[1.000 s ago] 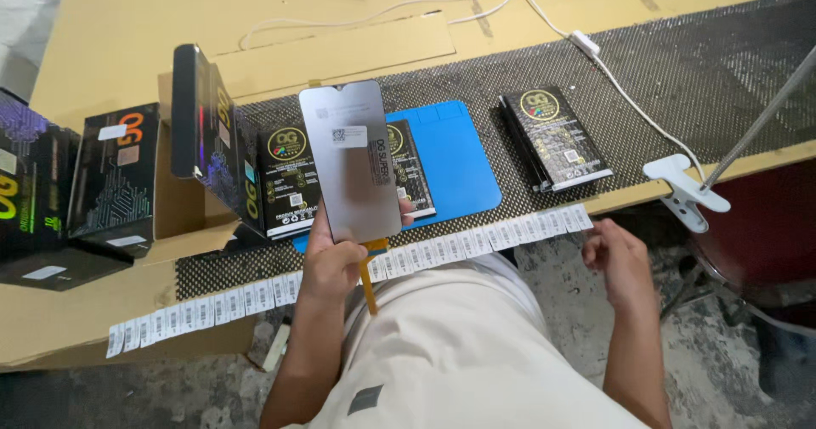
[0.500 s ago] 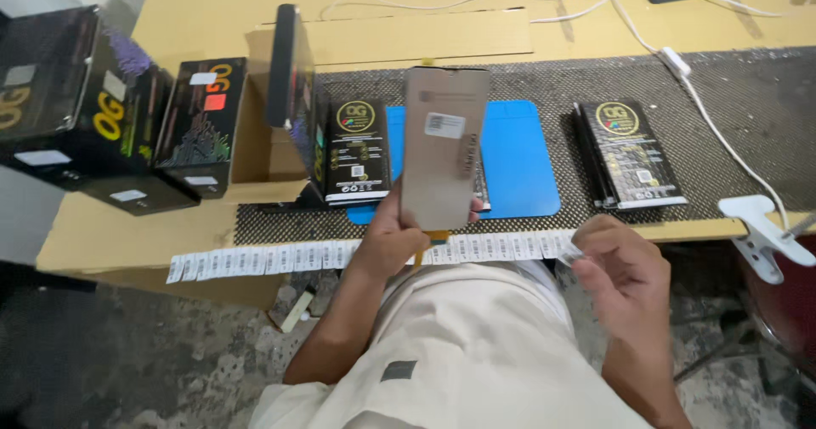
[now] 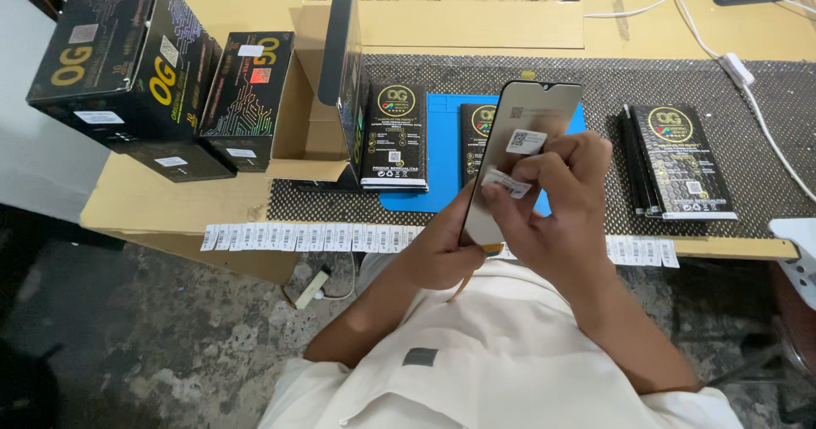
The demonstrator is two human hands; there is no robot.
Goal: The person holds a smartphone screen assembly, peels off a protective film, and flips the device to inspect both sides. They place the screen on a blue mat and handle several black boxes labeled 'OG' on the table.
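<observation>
My left hand grips a grey phone screen panel by its lower edge and holds it upright above the table's front edge. A white square label is stuck on the panel's back. My right hand lies over the panel's lower half, its fingertips pressing a small white sticker onto the panel. An orange flex strip hangs below the panel. A long strip of white stickers runs along the table's front edge.
Black printed sleeves lie on a blue mat and at the right on a dark woven mat. Black boxes and an open cardboard box stand at left. White cables cross the back; a white clamp sits at right.
My right hand left the sticker strip and came onto the panel with a small sticker. The view has shifted so the panel sits further right.
</observation>
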